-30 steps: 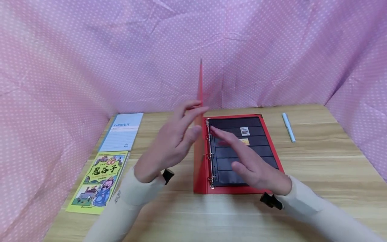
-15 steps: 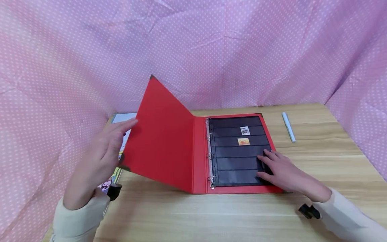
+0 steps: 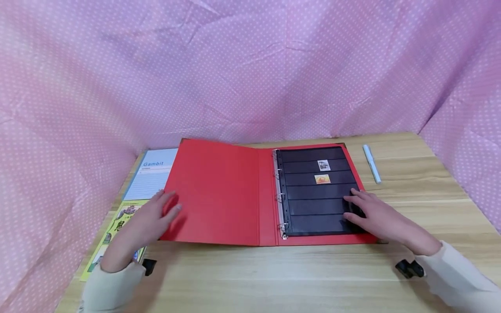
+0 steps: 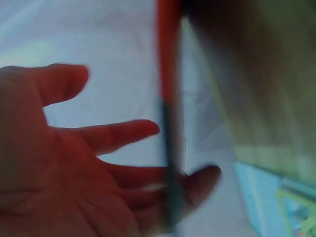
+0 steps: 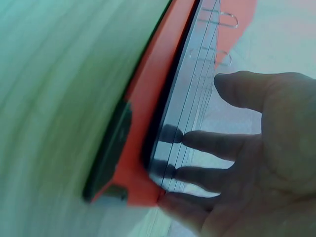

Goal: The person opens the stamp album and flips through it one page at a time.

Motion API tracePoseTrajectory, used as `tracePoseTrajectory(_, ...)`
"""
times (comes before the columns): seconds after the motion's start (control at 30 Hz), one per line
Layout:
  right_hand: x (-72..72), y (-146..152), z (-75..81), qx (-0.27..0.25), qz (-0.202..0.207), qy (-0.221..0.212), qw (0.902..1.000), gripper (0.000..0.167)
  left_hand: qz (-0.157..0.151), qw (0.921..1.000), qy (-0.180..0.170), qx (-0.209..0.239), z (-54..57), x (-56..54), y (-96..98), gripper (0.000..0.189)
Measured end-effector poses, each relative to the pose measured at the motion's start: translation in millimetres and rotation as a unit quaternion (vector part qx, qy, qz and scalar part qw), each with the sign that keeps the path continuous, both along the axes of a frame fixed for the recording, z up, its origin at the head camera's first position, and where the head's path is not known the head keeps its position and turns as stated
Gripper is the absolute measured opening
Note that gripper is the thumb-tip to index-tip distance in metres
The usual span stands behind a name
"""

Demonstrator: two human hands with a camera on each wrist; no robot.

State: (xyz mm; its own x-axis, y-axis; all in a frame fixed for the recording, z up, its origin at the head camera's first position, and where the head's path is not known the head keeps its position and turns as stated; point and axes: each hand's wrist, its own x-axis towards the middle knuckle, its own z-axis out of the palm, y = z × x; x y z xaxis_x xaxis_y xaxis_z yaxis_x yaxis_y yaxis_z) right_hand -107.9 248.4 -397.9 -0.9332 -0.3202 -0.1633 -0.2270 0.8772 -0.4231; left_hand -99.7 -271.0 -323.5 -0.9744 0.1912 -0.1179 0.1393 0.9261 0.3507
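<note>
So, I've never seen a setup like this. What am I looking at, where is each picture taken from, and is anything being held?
There is no machine doing the work: these are a person's bare hands, the left hand and the right hand. The wide picture comes from the person's head, looking down; the two close-ups come from the wrists, one per hand.

On the table lies an open red binder with metal rings and a black page carrying two stamp-like pictures. A light blue pen lies to its right, a Gambit notebook and a yellow-green book to its left.

The left hand is at the cover's edge; the right hand's fingertips touch the black page. Neither plainly grips anything.
</note>
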Motion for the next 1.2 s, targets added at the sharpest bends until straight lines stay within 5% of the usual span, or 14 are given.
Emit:
tracePoseTrajectory(0.2,2.7,3.4,-0.3,0.001,-0.026,0.001,0.9997,0.068,0.022,0.9957,-0.04,-0.081,-35.2,-2.6,15.4,0.073)
tracePoseTrajectory(0.47,4.0,1.3,1.5,0.018,-0.057,0.002,0.9982,0.067,0.038,0.9892,-0.048,-0.133,-61.9,-7.2,28.1,0.08)
tracePoseTrajectory(0.9,1.6,-1.0,1.3,0.003,-0.067,0.01,0.9977,0.062,0.014,0.9743,-0.043,-0.221,-73.8,-11.2,40.0,0.088)
tracePoseTrajectory(1.2,-2.2,-3.5,1.5,-0.007,-0.077,0.031,0.9965,0.052,0.019,0.975,-0.063,-0.212,-74.8,-12.5,42.9,0.088)
